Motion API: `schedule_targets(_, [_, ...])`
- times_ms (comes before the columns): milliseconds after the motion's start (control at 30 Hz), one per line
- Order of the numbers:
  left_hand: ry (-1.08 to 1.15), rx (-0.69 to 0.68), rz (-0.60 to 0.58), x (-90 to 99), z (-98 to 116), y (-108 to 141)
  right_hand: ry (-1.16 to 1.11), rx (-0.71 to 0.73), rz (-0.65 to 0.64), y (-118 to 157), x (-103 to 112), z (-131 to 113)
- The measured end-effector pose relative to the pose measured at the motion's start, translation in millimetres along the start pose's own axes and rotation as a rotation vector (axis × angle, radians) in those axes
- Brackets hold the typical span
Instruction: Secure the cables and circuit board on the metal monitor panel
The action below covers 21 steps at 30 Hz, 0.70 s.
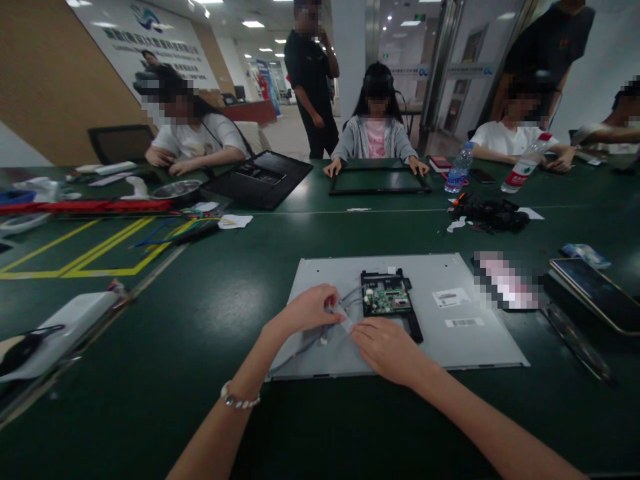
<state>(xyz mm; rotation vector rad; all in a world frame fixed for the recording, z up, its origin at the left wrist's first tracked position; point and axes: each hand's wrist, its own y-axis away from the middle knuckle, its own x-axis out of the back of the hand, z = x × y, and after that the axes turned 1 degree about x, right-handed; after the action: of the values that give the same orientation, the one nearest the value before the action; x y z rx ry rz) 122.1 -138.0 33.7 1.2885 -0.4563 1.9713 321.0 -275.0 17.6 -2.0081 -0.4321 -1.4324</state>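
Observation:
A flat grey display panel [480, 343] lies on the table in front of me. On it sits a black plastic bracket [415, 325] with a green circuit board [383, 303]; grey cables [306, 345] run off to its left. Between my hands is a short translucent strip [344, 321], which looks like clear tape, over the cables. My left hand [311, 310] pinches its upper end with curled fingers. My right hand [383, 343] has its fingertips closed at the lower end, just below the bracket. The fingertips partly cover the strip and cables.
Right of the panel are a phone [595, 293], glasses [575, 343] and a blurred pink item [505, 280]. Two bottles [459, 170] and a black cable bundle [490, 213] stand farther back. A white power strip [70, 327] is at left. Opposite, a co-worker holds a black frame [380, 192].

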Motion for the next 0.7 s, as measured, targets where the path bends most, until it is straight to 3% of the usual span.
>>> schedule_targets(200, [0.024,-0.016,0.006,-1.7,-3.1,0.8,0.008,0.018,0.019,0.2,1.2,-0.5])
schedule_targets(400, [0.201,0.004,-0.004,7.8,-3.5,2.4,-0.005,0.018,0.068,2.4,3.7,2.1])
schedule_targets(567, [0.281,0.033,0.129,17.0,-6.6,2.9,-0.039,-0.042,0.235,7.2,13.4,13.5])
schedule_targets(700, [0.294,0.067,0.173,16.8,-9.7,3.8,-0.058,-0.201,0.365,14.5,24.3,44.2])
